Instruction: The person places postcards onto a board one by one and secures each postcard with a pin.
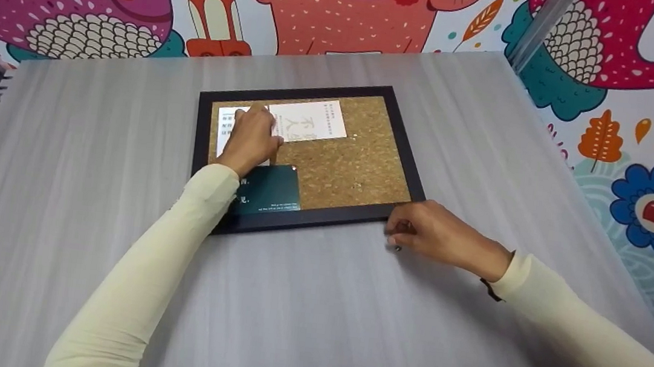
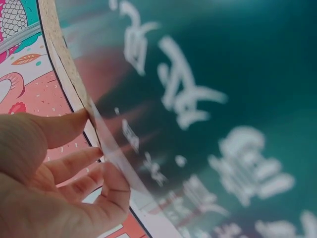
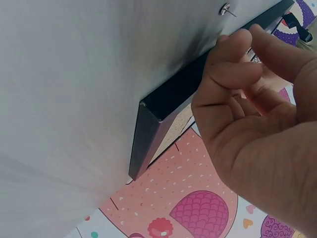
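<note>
A black-framed cork board (image 1: 359,168) lies on the table with cards on it. My left hand (image 1: 250,136) rests over the upper-left white cards (image 1: 321,123), its thumb and fingertips touching a card's edge in the left wrist view. Below it lies a dark green card (image 1: 271,190) with white writing, which fills much of the left wrist view (image 2: 233,74). By the board's lower right corner, my right hand (image 1: 446,232) has bent fingers, thumb and index tips slightly apart. A push pin (image 3: 225,9) lies on the table just beyond those tips.
The board's black frame (image 1: 329,215) forms a raised border. Grey wood-grain table (image 1: 301,314) surrounds it. A wall with cartoon animals (image 1: 350,22) stands behind, and metal posts (image 1: 540,33) rise at the table's far corners.
</note>
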